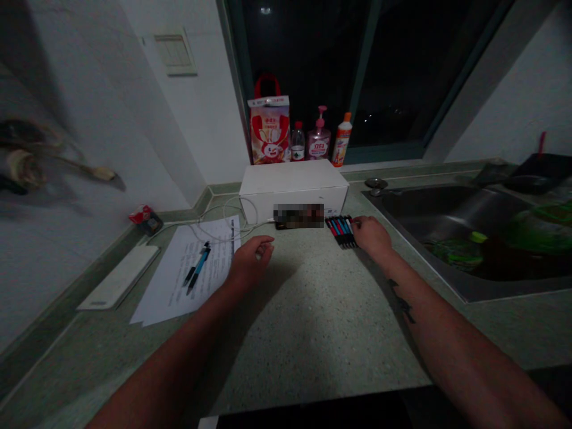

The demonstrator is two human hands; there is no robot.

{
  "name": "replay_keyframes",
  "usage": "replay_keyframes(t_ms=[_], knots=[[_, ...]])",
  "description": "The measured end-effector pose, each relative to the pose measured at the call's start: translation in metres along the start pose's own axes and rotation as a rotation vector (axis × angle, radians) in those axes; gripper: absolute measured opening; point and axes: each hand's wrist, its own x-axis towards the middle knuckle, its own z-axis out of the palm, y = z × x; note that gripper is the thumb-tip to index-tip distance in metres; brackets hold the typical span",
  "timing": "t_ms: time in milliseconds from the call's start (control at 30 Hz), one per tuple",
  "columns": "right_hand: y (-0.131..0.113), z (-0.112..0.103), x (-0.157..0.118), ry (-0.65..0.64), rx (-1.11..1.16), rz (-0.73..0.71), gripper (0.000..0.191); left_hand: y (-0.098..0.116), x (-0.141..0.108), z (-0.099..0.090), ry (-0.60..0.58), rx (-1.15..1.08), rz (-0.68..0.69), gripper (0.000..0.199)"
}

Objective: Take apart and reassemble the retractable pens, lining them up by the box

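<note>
A row of several pens (341,232) with red, blue and black barrels lies side by side on the countertop. My right hand (373,237) is at the row's right end, fingers closed at the upper part of the last pen; the fingertips partly hide it. Over the counter, left of centre, my left hand (251,257) is held with thumb and index finger apart and nothing between them. Left of it, two pens, one of them blue (199,271), lie on printed paper sheets (165,292). Behind the hands a phone (298,217), its screen blurred out, leans against a white box (292,179).
A white cable (210,220) loops over the papers to the phone. A white flat block (120,277) and a small red-and-black packet (146,219) lie at left. Bottles (319,140) and a red bag (270,131) stand behind the box. A steel sink (415,238) borders the counter at right.
</note>
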Motion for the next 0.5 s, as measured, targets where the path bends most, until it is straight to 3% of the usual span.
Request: replay_keyframes(t_ms=[200, 300, 400, 500], knots=[[-0.009, -0.009, -0.010, 0.046, -0.054, -0.020, 0.040, -0.005, 0.012, -0.035, 0.048, 0.584, -0.064, 0.033], [-0.016, -0.016, -0.016, 0.090, -0.084, -0.063, 0.038, -0.016, 0.016, -0.061, 0.016, 0.859, -0.243, 0.037], [-0.023, -0.022, -0.022, 0.106, -0.098, -0.100, 0.037, -0.030, 0.018, -0.077, -0.144, 0.926, -0.480, 0.035], [-0.029, -0.024, -0.029, 0.109, -0.101, -0.135, 0.036, -0.040, 0.018, -0.078, -0.195, 0.891, -0.554, 0.036]])
